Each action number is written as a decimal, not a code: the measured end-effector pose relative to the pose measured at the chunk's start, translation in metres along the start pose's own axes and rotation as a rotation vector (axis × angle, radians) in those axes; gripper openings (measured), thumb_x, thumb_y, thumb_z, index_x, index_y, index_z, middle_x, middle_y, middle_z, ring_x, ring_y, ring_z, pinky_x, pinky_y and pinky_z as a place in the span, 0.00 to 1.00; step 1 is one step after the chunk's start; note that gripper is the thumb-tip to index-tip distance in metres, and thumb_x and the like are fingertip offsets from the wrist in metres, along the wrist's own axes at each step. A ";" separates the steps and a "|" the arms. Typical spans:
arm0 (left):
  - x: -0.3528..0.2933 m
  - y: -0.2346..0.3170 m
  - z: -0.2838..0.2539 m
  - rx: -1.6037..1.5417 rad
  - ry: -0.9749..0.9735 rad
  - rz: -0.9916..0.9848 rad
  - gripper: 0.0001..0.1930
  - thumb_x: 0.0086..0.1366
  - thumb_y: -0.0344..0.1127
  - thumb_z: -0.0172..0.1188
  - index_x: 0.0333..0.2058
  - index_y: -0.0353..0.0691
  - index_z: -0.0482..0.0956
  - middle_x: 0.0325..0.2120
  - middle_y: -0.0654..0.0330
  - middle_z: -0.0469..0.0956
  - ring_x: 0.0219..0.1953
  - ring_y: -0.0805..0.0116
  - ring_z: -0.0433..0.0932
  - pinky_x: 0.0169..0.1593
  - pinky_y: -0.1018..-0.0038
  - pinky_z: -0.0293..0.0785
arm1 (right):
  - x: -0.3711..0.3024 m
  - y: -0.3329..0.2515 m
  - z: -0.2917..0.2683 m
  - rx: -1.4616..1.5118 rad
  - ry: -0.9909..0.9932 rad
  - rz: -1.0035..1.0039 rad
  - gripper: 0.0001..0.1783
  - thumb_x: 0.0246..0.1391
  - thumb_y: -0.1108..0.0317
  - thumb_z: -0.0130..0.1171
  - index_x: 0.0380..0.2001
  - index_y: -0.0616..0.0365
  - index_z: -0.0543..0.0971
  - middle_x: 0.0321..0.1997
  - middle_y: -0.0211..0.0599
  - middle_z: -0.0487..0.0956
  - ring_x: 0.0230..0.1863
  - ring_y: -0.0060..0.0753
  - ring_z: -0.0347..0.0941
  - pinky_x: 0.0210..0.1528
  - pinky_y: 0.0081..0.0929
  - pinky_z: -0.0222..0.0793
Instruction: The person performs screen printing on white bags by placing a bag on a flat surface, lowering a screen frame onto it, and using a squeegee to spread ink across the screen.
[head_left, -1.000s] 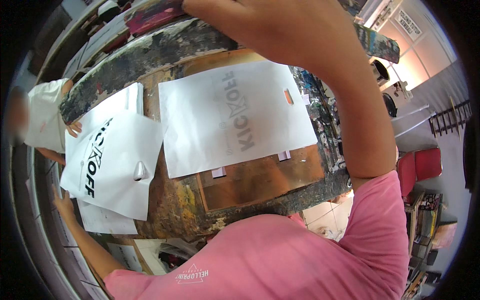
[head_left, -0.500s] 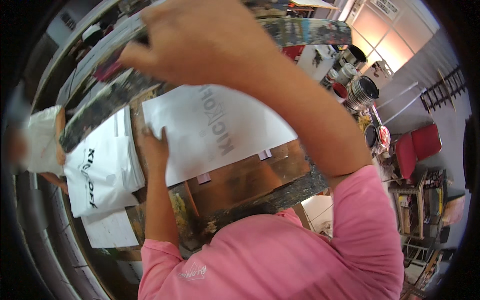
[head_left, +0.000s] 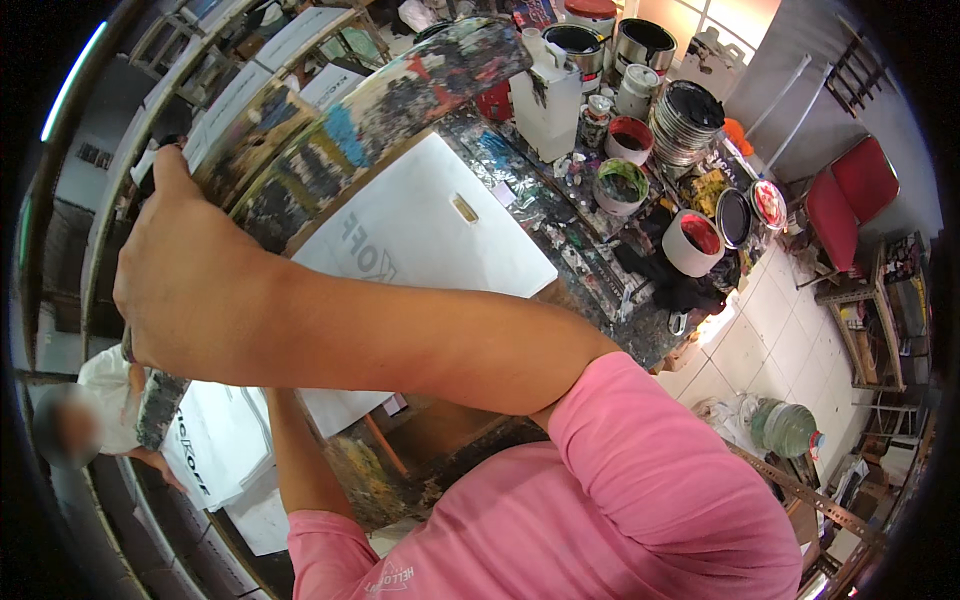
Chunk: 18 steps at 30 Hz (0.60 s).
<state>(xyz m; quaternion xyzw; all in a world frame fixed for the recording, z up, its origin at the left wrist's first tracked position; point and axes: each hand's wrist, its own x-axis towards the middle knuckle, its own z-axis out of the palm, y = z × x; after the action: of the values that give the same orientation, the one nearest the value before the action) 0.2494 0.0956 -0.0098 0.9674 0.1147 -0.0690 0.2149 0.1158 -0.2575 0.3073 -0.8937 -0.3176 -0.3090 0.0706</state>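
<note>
A flat white plastic bag with grey lettering and a cut-out handle slot lies on the paint-stained worktable. My right arm reaches across it to the left. My right hand is closed beside a paint-smeared wooden bar, its fingers turned away; what they hold is hidden, though something dark shows by the thumb. My left forearm passes beneath the right one, which covers my left hand near the bag's left side. Left of that forearm sits a stack of white printed bags.
Paint tins, stacked lids and a white jug crowd the table's right part. A red chair and a water bottle stand farther right. At far left, another person's hand is near the bag stack.
My right hand has swung left and nearer. My left hand, seen before at the bag's left edge, is now covered. The view has shifted, showing more paint tins and the handle slot.
</note>
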 end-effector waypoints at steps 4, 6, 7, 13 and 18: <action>0.003 -0.005 -0.011 -0.119 -0.092 -0.040 0.36 0.58 0.52 0.69 0.58 0.33 0.69 0.50 0.40 0.71 0.52 0.49 0.70 0.53 0.56 0.68 | -0.005 0.006 -0.001 -0.001 0.026 -0.015 0.13 0.60 0.60 0.58 0.43 0.44 0.89 0.40 0.27 0.86 0.43 0.37 0.80 0.51 0.53 0.57; -0.003 -0.017 -0.022 -0.182 -0.127 -0.083 0.35 0.58 0.52 0.69 0.57 0.34 0.70 0.49 0.41 0.71 0.51 0.50 0.69 0.51 0.56 0.67 | -0.004 0.006 0.000 0.014 0.027 -0.034 0.14 0.61 0.60 0.57 0.43 0.44 0.89 0.40 0.27 0.87 0.42 0.36 0.80 0.51 0.54 0.57; -0.003 -0.021 -0.024 -0.198 -0.140 -0.096 0.35 0.58 0.51 0.69 0.56 0.34 0.70 0.48 0.41 0.71 0.50 0.50 0.69 0.50 0.57 0.67 | -0.003 0.005 0.002 0.019 0.036 -0.031 0.14 0.61 0.60 0.57 0.43 0.44 0.89 0.39 0.27 0.87 0.42 0.36 0.80 0.50 0.54 0.57; -0.005 -0.029 -0.032 -0.254 -0.155 -0.125 0.32 0.58 0.50 0.69 0.53 0.35 0.71 0.44 0.44 0.71 0.45 0.53 0.69 0.46 0.58 0.67 | 0.000 0.004 0.004 0.022 0.053 -0.010 0.13 0.61 0.60 0.57 0.42 0.43 0.89 0.38 0.26 0.87 0.41 0.36 0.80 0.48 0.52 0.56; -0.003 -0.030 -0.026 -0.279 -0.149 -0.132 0.29 0.57 0.48 0.69 0.51 0.36 0.72 0.41 0.47 0.71 0.41 0.55 0.68 0.42 0.60 0.66 | -0.002 0.005 0.003 0.006 0.048 -0.016 0.13 0.61 0.60 0.57 0.42 0.43 0.89 0.36 0.25 0.86 0.39 0.35 0.80 0.45 0.50 0.55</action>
<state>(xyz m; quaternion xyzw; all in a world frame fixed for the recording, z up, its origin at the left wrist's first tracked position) 0.2412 0.1324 0.0024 0.9107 0.1702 -0.1381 0.3501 0.1189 -0.2620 0.3040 -0.8832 -0.3239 -0.3301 0.0785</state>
